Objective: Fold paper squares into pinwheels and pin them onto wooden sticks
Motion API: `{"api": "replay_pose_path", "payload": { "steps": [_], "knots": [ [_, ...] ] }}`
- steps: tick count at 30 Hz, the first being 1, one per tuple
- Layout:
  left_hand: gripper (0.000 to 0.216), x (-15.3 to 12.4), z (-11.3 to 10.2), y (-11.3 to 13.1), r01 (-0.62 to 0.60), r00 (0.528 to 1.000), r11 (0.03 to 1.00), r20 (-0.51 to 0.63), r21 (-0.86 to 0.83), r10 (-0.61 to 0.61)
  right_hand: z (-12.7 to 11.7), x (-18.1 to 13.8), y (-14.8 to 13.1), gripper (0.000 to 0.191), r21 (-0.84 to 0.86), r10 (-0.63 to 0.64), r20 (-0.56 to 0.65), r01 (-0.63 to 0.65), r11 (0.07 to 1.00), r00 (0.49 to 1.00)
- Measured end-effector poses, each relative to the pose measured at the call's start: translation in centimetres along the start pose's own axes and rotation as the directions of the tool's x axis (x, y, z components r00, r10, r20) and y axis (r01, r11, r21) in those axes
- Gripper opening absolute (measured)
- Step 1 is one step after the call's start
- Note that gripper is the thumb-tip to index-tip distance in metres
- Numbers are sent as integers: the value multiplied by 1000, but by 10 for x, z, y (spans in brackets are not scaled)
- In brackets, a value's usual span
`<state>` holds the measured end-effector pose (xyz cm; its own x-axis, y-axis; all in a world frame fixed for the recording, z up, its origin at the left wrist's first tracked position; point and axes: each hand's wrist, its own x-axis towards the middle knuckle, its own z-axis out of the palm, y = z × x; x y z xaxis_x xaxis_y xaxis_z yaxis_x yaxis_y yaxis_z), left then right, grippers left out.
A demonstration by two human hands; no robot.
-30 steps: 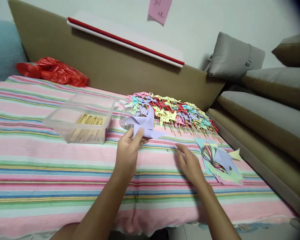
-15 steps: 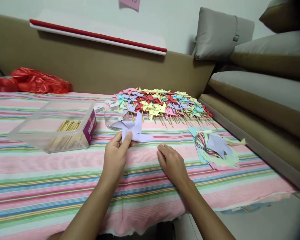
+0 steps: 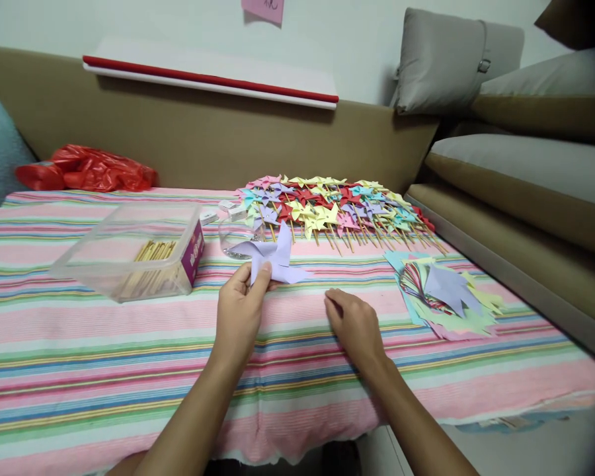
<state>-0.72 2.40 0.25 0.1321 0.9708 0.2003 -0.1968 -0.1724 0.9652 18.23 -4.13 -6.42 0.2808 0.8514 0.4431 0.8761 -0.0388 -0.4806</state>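
Note:
My left hand (image 3: 242, 301) pinches a lilac paper pinwheel (image 3: 278, 254) between thumb and fingers, holding it above the striped cloth with its folded blades facing up. To its right, my right hand (image 3: 354, 324) is low over the cloth, fingers bent and drawn together; anything between the fingertips is hidden. Just behind the pinwheel stands a clear round dish (image 3: 232, 239) with tiny shiny bits in it. On the right lies a pile of coloured paper sheets (image 3: 480, 317), topped by a lilac cut paper piece (image 3: 449, 287) and a bundle of thin striped strips (image 3: 414, 284).
Many finished pinwheels on sticks (image 3: 322, 211) lie at the back. A clear plastic box (image 3: 129, 264) with wooden sticks (image 3: 151, 254) stands left. Small white boxes (image 3: 231, 210), a red plastic bag (image 3: 96, 168) and stacked cushions (image 3: 535, 165) surround the striped cloth (image 3: 104, 357).
The view has shifted slightly left. My right hand's fingers have curled closer together. My left hand still holds the lilac pinwheel in much the same pose.

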Motion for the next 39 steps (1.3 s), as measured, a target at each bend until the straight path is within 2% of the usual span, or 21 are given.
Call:
{"api": "replay_pose_path", "payload": {
  "steps": [3, 5, 7, 9, 11, 13, 15, 18, 22, 29, 39],
  "knots": [
    [28, -3, 1, 2, -58, 998, 989, -1, 138, 59, -17, 3, -4, 21, 108, 59, -52, -53, 993, 997],
    [27, -6, 2, 2, -117, 993, 961, 12, 251, 118, -31, 5, -15, 19, 281, 112, -88, -83, 956, 990],
    [26, -9, 4, 2, -183, 983, 915, 45, 359, 179, -45, 7, -30, 15, 560, 186, -110, -94, 823, 976],
    [25, -11, 7, 2, -244, 970, 862, 87, 444, 229, -55, 7, -46, 12, 720, 195, -117, -52, 693, 974],
    [27, -14, 10, 2, -276, 961, 825, 126, 493, 247, -59, 8, -60, 6, 721, 111, -140, 25, 692, 984],
    [31, -16, 13, 3, -288, 957, 820, 164, 494, 238, -58, 10, -68, 5, 647, 30, -161, 82, 758, 987],
    [34, -18, 15, 3, -297, 952, 832, 207, 468, 223, -55, 11, -70, 6, 574, 6, -167, 93, 814, 986],
    [29, -20, 16, 5, -328, 934, 846, 279, 421, 223, -51, 13, -68, 4, 548, 6, -164, 86, 832, 986],
    [25, -20, 15, 6, -369, 910, 850, 331, 376, 249, -52, 14, -62, 3, 573, 1, -147, 84, 815, 989],
    [22, -21, 16, 6, -416, 890, 833, 351, 366, 291, -52, 14, -55, 3, 690, 4, -75, 49, 722, 997],
    [15, -21, 14, 7, -552, 824, 735, 395, 394, 407, -61, 13, -55, 5, 715, 23, 56, -56, 697, 998]
  ]
}}
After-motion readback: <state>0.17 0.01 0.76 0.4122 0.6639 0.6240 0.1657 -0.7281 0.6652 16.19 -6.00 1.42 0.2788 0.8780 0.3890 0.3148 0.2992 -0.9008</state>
